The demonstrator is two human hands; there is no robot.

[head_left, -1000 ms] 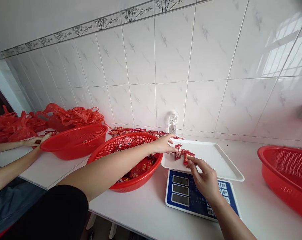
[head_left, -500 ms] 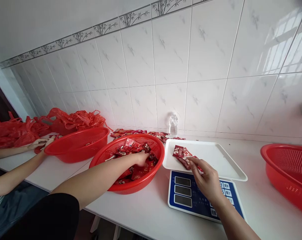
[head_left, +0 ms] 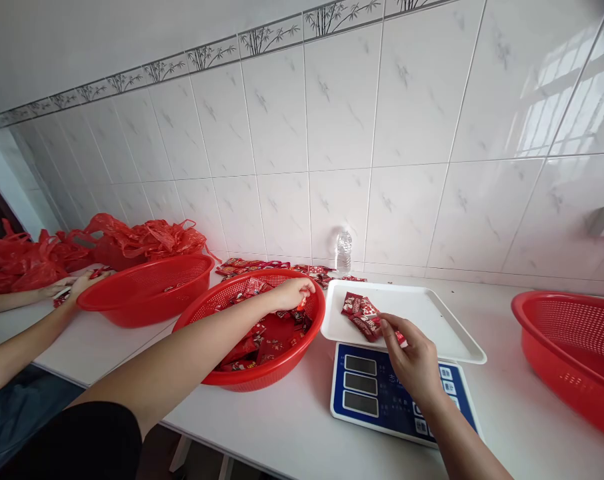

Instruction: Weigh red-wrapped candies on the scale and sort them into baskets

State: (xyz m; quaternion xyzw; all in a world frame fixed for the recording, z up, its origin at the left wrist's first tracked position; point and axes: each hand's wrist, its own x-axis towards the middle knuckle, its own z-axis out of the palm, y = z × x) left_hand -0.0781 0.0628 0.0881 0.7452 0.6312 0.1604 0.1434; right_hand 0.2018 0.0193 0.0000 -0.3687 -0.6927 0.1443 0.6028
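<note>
White-tiled wall with a bamboo-pattern border; white countertop (head_left: 292, 427) running beneath it. Far left: another person's hands (head_left: 77, 283) resting beside heaped red plastic bags (head_left: 132, 237) and a red perforated plastic basket (head_left: 147, 290). Centre: the left hand (head_left: 289, 293) is hovering over the second red mesh basket (head_left: 252, 373) of small red foil packets (head_left: 269, 333), fingers curled around one, apparently a pick-up. Right of it: the right hand (head_left: 412, 357) is pinching the packet pile (head_left: 365, 313) on the white rectangular tray (head_left: 432, 313), which is sitting on a blue digital scale (head_left: 377, 393), presumably for weighing. A clear water bottle (head_left: 343, 252) is standing behind. Far right: a third red basket (head_left: 572, 353).
</note>
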